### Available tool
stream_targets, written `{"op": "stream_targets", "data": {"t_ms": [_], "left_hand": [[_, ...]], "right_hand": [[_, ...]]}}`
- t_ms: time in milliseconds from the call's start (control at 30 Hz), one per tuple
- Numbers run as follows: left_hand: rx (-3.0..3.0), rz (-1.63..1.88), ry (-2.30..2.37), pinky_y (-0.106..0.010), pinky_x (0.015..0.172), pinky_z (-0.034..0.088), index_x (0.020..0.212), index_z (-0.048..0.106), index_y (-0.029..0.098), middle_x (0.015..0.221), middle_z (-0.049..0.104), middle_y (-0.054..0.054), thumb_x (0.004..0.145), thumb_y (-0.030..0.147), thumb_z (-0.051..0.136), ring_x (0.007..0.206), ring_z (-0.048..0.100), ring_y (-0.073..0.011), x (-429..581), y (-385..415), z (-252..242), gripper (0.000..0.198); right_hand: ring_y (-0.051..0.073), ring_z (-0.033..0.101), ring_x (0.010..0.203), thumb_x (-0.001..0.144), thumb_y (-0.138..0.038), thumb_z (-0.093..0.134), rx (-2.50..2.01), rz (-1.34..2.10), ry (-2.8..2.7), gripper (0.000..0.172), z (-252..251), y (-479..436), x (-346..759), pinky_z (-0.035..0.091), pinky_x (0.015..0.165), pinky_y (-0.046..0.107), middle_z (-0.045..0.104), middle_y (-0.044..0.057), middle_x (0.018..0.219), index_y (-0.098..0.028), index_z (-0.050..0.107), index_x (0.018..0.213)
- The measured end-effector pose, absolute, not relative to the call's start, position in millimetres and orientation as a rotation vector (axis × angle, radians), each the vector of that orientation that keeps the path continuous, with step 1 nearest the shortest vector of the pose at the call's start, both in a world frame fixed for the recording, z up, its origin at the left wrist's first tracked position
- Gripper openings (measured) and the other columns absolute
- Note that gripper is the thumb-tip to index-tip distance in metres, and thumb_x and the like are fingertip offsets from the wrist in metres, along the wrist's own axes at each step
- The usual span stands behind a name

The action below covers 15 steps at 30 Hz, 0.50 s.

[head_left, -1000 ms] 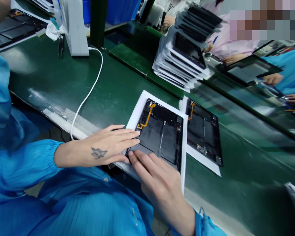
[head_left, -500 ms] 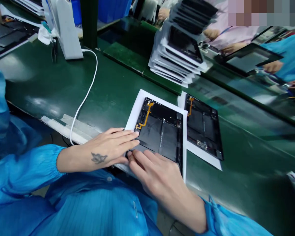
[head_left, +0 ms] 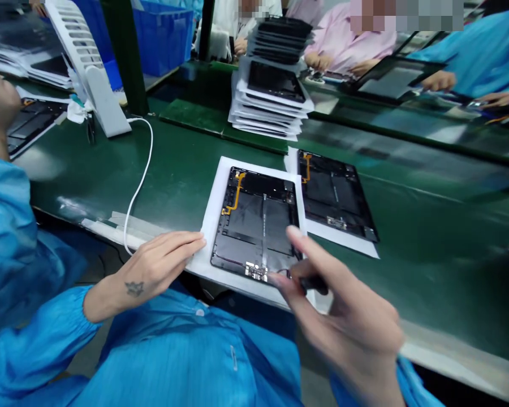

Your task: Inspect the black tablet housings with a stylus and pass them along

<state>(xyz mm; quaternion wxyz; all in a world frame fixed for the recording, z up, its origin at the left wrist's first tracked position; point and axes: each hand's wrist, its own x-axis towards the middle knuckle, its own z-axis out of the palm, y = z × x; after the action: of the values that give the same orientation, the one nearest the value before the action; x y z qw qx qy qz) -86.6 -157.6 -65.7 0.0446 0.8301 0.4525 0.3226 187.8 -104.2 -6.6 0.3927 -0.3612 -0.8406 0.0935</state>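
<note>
An opened tablet (head_left: pixel 250 240), its dark inside with an orange flex cable facing up, lies on a sheet of white paper (head_left: pixel 212 198) at the bench edge. My left hand (head_left: pixel 156 265) is stretched out flat, fingertips on the left edge of the paper, holding nothing. Over the tablet's lower right corner is my right hand (head_left: pixel 343 311), with thumb and forefinger apart. Its curled fingers hold a small black object (head_left: pixel 314 282), mostly hidden and blurred, whose kind I cannot make out. A second opened tablet (head_left: pixel 337 195) lies on paper to the right.
Behind the tablets rises a stack of tablets and white sheets (head_left: pixel 271 96). A white fan (head_left: pixel 95 85) with a white cable (head_left: pixel 146 169) stands at the left, near blue bins (head_left: pixel 161 39). Co-workers sit across the bench, and a blue sleeve (head_left: pixel 4 215) shows at the left.
My right hand has moved right from the tablet's lower left edge, and a black object now shows in it. My left hand has drawn back left onto the paper. The camera view has shifted.
</note>
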Motion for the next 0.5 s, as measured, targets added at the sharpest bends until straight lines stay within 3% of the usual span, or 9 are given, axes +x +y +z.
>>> {"op": "stream_targets", "data": {"t_ms": [100, 167, 267, 333, 433, 500], "left_hand": [[2.613, 0.955, 1.391, -0.038, 0.106, 0.056, 0.138, 0.057, 0.015, 0.131, 0.067, -0.013, 0.100, 0.006, 0.045, 0.123, 0.065, -0.0224, -83, -162, -65, 0.041], [2.702, 0.930, 1.388, -0.037, 0.105, 0.057, 0.134, 0.060, 0.015, 0.128, 0.069, -0.013, 0.099, 0.005, 0.045, 0.121, 0.066, -0.0227, -78, -160, -63, 0.039], [2.824, 0.916, 1.367, -0.037, 0.101, 0.059, 0.128, 0.063, 0.012, 0.123, 0.071, -0.014, 0.099, 0.004, 0.045, 0.115, 0.069, -0.0232, -73, -156, -62, 0.035], [2.878, 0.895, 1.354, -0.037, 0.099, 0.060, 0.127, 0.063, 0.010, 0.123, 0.071, -0.015, 0.099, 0.003, 0.045, 0.114, 0.069, -0.0237, -72, -153, -63, 0.034], [2.915, 0.871, 1.350, -0.038, 0.096, 0.060, 0.131, 0.061, 0.012, 0.126, 0.070, -0.015, 0.101, 0.005, 0.043, 0.118, 0.067, -0.0250, -71, -151, -66, 0.036], [2.914, 0.893, 1.328, -0.039, 0.096, 0.060, 0.133, 0.060, 0.012, 0.127, 0.069, -0.017, 0.102, 0.007, 0.041, 0.121, 0.066, -0.0262, -70, -150, -69, 0.037]], "right_hand": [[0.013, 0.044, 0.048, 0.101, -0.036, 0.055, -0.986, 0.698, -1.799, 0.028, -22, -114, 186, 0.041, 0.049, 0.028, 0.052, -0.003, 0.059, -0.027, 0.071, 0.123], [0.015, 0.052, 0.056, 0.105, -0.046, 0.042, -0.890, 0.886, -1.757, 0.042, -32, -115, 183, 0.047, 0.057, 0.030, 0.058, 0.000, 0.063, -0.023, 0.077, 0.106], [0.019, 0.062, 0.077, 0.103, -0.059, 0.030, -0.790, 0.817, -1.861, 0.061, -44, -117, 180, 0.051, 0.070, 0.034, 0.067, 0.007, 0.081, -0.021, 0.077, 0.098], [0.019, 0.063, 0.077, 0.104, -0.054, 0.035, -0.729, 0.692, -1.926, 0.053, -51, -119, 179, 0.051, 0.068, 0.033, 0.069, 0.007, 0.083, -0.018, 0.074, 0.101], [0.019, 0.063, 0.073, 0.102, -0.027, 0.054, -0.667, 0.500, -2.025, 0.022, -61, -124, 176, 0.052, 0.066, 0.033, 0.069, 0.007, 0.081, -0.016, 0.069, 0.113], [0.019, 0.064, 0.074, 0.097, -0.013, 0.059, -0.658, 0.359, -2.083, 0.025, -67, -126, 172, 0.054, 0.067, 0.033, 0.070, 0.007, 0.082, -0.016, 0.067, 0.120]]}}
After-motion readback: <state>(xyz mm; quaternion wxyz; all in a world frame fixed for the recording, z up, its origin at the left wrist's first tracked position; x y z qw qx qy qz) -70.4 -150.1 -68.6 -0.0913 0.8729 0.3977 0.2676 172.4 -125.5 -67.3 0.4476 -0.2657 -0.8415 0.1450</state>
